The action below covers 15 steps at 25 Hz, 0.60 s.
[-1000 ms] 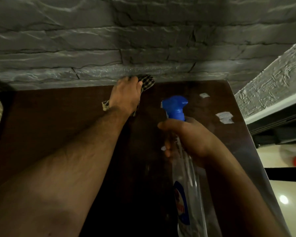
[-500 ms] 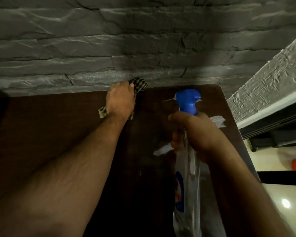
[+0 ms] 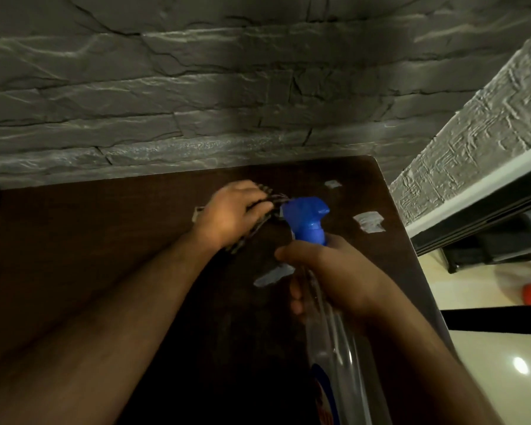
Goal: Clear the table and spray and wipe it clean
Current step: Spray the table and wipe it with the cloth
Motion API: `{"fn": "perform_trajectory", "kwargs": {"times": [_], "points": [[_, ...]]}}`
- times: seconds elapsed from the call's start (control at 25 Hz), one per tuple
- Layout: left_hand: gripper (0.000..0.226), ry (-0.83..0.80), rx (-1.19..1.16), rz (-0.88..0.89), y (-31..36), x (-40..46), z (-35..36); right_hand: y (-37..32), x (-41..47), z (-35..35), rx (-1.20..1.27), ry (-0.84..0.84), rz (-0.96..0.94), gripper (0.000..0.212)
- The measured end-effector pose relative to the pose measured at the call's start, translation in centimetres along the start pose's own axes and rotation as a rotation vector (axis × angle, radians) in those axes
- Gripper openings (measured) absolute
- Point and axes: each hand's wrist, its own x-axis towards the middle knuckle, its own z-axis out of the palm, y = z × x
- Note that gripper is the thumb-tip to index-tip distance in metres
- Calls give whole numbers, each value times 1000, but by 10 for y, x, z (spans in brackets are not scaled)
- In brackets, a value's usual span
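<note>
A dark brown table [image 3: 89, 256] runs up to a grey stone wall. My left hand [image 3: 233, 214] presses a checked cloth [image 3: 269, 207] onto the tabletop, fingers curled over it. Just to its right, my right hand [image 3: 334, 271] grips the neck of a clear spray bottle [image 3: 334, 342] with a blue trigger head [image 3: 307, 220], held upright above the table. The cloth touches or nearly touches the blue nozzle. Most of the cloth is hidden under my hand.
Pale patches [image 3: 369, 221] mark the tabletop near its right edge, another [image 3: 333, 183] further back and one [image 3: 273, 275] by my right thumb. The stone wall [image 3: 196, 102] bounds the far side. A textured white wall [image 3: 472, 142] and cream floor [image 3: 488, 363] lie right.
My left hand has dragged the cloth away from the wall, toward me and rightward, close to the bottle's nozzle. The right hand keeps holding the bottle in about the same place.
</note>
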Motion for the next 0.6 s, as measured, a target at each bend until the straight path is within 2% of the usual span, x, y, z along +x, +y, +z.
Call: {"fn": "perform_trajectory", "kwargs": {"times": [0.12,0.16,0.24,0.36,0.4,0.52,0.6], "points": [[33,128,128,-299,-15,25,1,7,-4,-6,16,-32,-1,25],[34,140,151,-346,-7,41,10,10,-5,-9,27,-33,-4,27],[33,146,114,-313,13,58,19,16,-5,-12,46,-26,-8,29],[32,23,56,-70,3,24,9,21,-6,-12,37,-29,14,30],[32,25,66,-32,-9,11,-2,22,-9,-12,38,-28,13,30],[29,184,141,-260,-28,5,-14,26,-15,-9,42,-33,-2,31],[30,184,170,-361,-13,29,4,26,-17,-7,24,-11,7,31]]}}
